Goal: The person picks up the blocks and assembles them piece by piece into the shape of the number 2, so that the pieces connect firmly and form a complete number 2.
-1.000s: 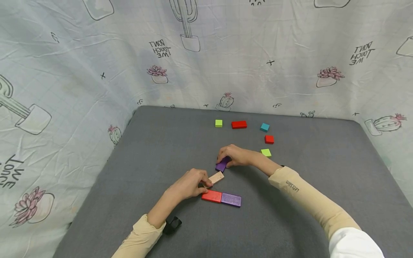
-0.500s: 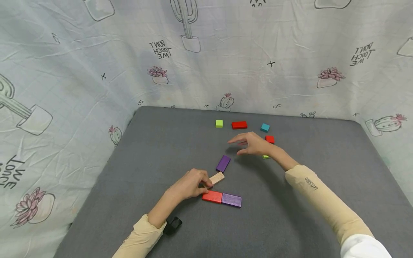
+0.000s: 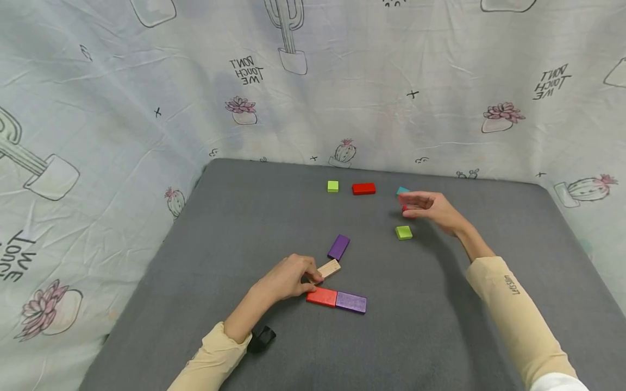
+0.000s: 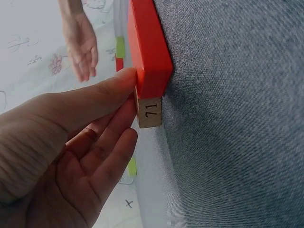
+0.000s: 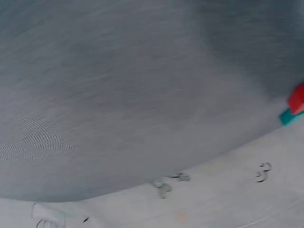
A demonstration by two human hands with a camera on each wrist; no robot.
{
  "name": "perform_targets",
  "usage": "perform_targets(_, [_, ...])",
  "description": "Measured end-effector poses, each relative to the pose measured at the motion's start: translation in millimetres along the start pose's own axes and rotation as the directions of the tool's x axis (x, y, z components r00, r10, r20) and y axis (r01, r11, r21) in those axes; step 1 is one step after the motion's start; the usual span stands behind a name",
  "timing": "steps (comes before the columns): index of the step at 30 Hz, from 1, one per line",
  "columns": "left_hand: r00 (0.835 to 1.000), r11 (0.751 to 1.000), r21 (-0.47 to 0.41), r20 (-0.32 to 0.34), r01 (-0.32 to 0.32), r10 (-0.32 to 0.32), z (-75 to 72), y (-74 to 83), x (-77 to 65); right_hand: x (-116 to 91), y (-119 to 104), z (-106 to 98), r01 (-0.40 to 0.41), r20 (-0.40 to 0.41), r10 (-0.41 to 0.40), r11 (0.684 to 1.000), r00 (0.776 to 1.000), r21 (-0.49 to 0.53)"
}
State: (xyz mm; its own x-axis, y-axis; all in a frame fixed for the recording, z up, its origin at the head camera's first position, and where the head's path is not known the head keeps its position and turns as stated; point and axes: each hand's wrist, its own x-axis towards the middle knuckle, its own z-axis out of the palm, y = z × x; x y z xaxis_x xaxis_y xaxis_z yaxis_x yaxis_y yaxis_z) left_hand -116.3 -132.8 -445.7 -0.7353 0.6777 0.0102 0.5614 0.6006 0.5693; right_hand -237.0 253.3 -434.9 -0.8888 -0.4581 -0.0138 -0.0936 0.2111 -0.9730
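Observation:
My left hand point(image 3: 288, 277) rests at the near blocks, its thumb touching the end of a red block point(image 3: 321, 296) and its fingers bent over the left end of a plain wooden block point(image 3: 330, 268). In the left wrist view the wooden block's end point(image 4: 150, 114) bears the number 71. A purple block point(image 3: 351, 302) lies end to end with the red one. Another purple block point(image 3: 338, 247) lies just beyond the wooden one. My right hand point(image 3: 435, 209) hovers with thumb and fingers apart around a small red block point(image 3: 405, 208), which is mostly hidden.
A lime block point(image 3: 404, 233) lies nearer than the right hand, and a blue block point(image 3: 402, 190) just behind it. Farther back are a red block point(image 3: 364, 189) and a lime block point(image 3: 332, 187). The grey table point(image 3: 235, 217) meets a patterned cloth at the back.
My right hand has let go of the farther purple block and moved away to the back right, to the small red block. The left hand has stayed in place.

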Motion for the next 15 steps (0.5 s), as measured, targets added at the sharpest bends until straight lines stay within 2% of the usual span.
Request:
perform_targets(4, [1.000,1.000,-0.006,0.001,-0.006,0.006,-0.8,-2.3,-3.0,-8.0,10.0,-3.4,-0.058,0.058,0.059,0.998,0.997,-0.030])
perform_targets(9, [1.000,1.000,-0.011,0.011,-0.011,0.011,-1.8,-3.6,-3.3,-13.4,20.9,-1.0,-0.088,0.097,0.095,0.993,0.991,-0.076])
perform_targets(12, [1.000,1.000,-0.015,0.015,-0.010,0.011,-2.2,-4.4,-3.1,-13.7,25.3,2.4,-0.085,0.114,0.096,0.991,0.989,-0.099])
perform_targets(15, [1.000,1.000,-0.012,0.013,-0.008,0.008,-2.3,-5.8,-3.8,-12.2,29.0,7.0,-0.050,0.124,0.067,0.989,0.990,-0.137])
